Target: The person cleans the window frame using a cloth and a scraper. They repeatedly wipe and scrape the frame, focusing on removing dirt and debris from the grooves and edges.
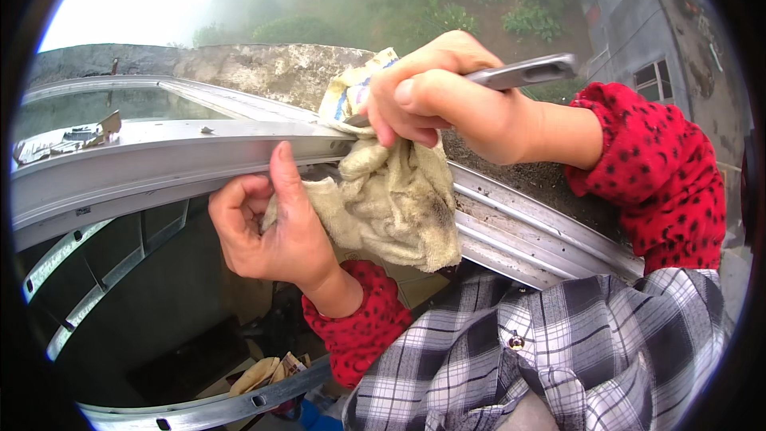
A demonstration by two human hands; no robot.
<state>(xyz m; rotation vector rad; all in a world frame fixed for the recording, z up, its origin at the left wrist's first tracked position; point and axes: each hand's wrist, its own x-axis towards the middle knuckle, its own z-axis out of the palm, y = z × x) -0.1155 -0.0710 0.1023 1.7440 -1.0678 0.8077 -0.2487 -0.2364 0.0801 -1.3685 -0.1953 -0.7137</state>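
My right hand is closed round a grey metal-handled tool, the handle sticking out to the right with a slot near its end. Its working end goes into the cloth, so I cannot tell its kind. A dirty yellowish cloth hangs bunched over the corner of a silver window frame, part of it pale with blue marks. My left hand is closed on the cloth's left edge, fingers curled and thumb pointing up against the frame's inner side.
Sliding tracks with dirt run toward the lower right. Loose debris lies on the frame at left. A weathered concrete ledge stands outside, above greenery far below. Curved metal strips with slots lie below left. A grey building rises at right.
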